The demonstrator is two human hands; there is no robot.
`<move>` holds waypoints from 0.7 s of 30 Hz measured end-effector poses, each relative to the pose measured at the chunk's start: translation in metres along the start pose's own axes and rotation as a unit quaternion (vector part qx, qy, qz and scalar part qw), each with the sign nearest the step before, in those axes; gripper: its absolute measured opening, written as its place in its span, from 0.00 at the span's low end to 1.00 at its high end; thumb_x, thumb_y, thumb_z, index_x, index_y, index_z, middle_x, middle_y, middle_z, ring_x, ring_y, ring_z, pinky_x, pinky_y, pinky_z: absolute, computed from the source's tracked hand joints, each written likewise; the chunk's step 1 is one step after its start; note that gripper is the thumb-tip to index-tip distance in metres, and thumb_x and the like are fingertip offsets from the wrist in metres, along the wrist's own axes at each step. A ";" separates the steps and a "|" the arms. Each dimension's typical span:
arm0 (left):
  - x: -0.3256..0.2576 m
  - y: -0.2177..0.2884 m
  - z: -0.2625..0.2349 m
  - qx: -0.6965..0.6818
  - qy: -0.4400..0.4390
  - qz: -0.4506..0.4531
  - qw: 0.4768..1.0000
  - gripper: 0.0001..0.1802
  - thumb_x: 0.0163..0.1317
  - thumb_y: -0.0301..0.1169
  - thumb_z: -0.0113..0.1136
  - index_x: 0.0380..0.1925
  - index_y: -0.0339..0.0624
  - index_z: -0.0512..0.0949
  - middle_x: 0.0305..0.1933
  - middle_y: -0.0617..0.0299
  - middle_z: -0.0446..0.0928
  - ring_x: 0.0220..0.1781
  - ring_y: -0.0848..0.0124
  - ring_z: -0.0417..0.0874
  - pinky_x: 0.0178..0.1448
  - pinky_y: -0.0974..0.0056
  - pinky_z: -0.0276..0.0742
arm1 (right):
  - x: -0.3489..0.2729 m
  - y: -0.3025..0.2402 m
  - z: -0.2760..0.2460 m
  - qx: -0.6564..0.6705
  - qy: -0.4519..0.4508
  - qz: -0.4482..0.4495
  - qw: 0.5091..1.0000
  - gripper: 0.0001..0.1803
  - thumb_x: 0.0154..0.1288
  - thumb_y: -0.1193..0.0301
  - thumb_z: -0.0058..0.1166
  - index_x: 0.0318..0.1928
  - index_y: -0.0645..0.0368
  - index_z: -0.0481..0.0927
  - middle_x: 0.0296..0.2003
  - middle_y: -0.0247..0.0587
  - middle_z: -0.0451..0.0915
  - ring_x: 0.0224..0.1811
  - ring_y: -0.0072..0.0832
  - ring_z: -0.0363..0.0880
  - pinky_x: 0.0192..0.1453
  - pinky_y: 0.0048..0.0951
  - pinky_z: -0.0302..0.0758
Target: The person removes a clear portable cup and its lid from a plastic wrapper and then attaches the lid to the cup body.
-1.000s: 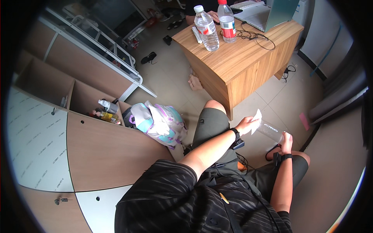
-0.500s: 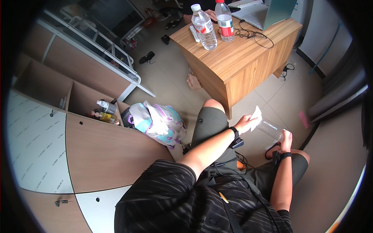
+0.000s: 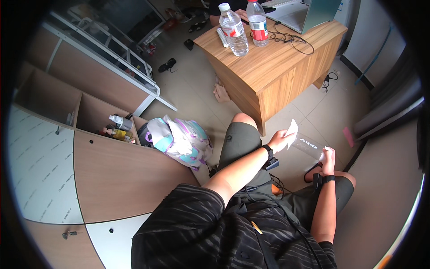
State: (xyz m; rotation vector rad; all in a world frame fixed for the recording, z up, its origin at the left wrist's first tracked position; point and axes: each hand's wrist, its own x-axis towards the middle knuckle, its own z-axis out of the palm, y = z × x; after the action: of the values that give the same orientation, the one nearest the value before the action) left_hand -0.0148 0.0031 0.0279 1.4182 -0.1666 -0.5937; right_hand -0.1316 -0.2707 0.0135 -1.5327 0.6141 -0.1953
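Observation:
Between my two hands, above the floor and in front of my knees, a clear see-through cup [image 3: 305, 144] with pale lettering lies tilted on its side. My right hand [image 3: 328, 160] is closed round its near right end. At the other end my left hand [image 3: 278, 141] is closed on a white tissue [image 3: 292, 131], which is pressed against that end of the cup. The left fingertips are partly hidden behind the tissue. Both wrists wear black straps.
A wooden desk [image 3: 268, 71] ahead bears two water bottles, a cable and a laptop [image 3: 293, 18]; a person's hand rests at its far edge. To my left are a backpack [image 3: 179, 141] and a cabinet [image 3: 125, 157] with bottles in an open compartment. A curtain [image 3: 389, 107] hangs right.

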 end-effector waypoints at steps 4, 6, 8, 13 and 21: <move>0.001 -0.005 -0.003 -0.011 -0.003 -0.036 0.999 0.20 0.75 0.45 0.63 0.46 0.36 0.84 0.41 0.69 0.83 0.42 0.80 0.80 0.48 0.70 0.75 | 0.000 0.003 0.004 0.020 0.014 -0.009 1.000 0.18 0.73 0.58 0.58 0.54 0.55 0.73 0.36 0.34 0.76 0.30 0.22 0.75 0.25 0.26 0.72; 0.001 -0.011 -0.004 0.020 -0.003 -0.017 1.000 0.20 0.75 0.44 0.62 0.48 0.36 0.84 0.41 0.69 0.83 0.42 0.80 0.80 0.48 0.69 0.76 | -0.001 0.003 0.005 0.028 -0.015 -0.021 0.999 0.19 0.73 0.58 0.57 0.54 0.55 0.73 0.36 0.34 0.76 0.30 0.22 0.75 0.26 0.26 0.72; 0.004 -0.016 -0.009 -0.010 0.001 -0.047 0.999 0.19 0.75 0.42 0.63 0.49 0.35 0.85 0.40 0.69 0.83 0.41 0.80 0.80 0.47 0.69 0.76 | -0.006 0.002 0.010 0.032 -0.005 -0.017 0.999 0.19 0.73 0.58 0.58 0.56 0.54 0.72 0.37 0.33 0.76 0.32 0.22 0.75 0.27 0.26 0.73; 0.015 -0.041 -0.007 0.026 0.013 0.046 0.999 0.19 0.71 0.42 0.65 0.48 0.35 0.85 0.39 0.65 0.86 0.41 0.77 0.83 0.44 0.66 0.80 | -0.001 0.009 0.002 0.091 -0.050 -0.028 0.994 0.19 0.73 0.60 0.59 0.57 0.53 0.73 0.41 0.30 0.76 0.37 0.20 0.74 0.33 0.25 0.73; 0.021 -0.034 -0.026 0.009 0.021 -0.029 0.999 0.09 0.74 0.28 0.58 0.47 0.35 0.84 0.43 0.64 0.86 0.42 0.75 0.85 0.45 0.67 0.81 | 0.003 -0.002 0.018 0.040 -0.011 0.018 0.999 0.25 0.68 0.57 0.64 0.56 0.58 0.74 0.38 0.36 0.80 0.36 0.24 0.80 0.34 0.29 0.77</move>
State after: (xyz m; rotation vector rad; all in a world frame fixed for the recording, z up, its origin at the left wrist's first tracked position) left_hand 0.0048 0.0147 -0.0136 1.4562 -0.0983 -0.6099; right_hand -0.1203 -0.2567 0.0131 -1.4431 0.6096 -0.1737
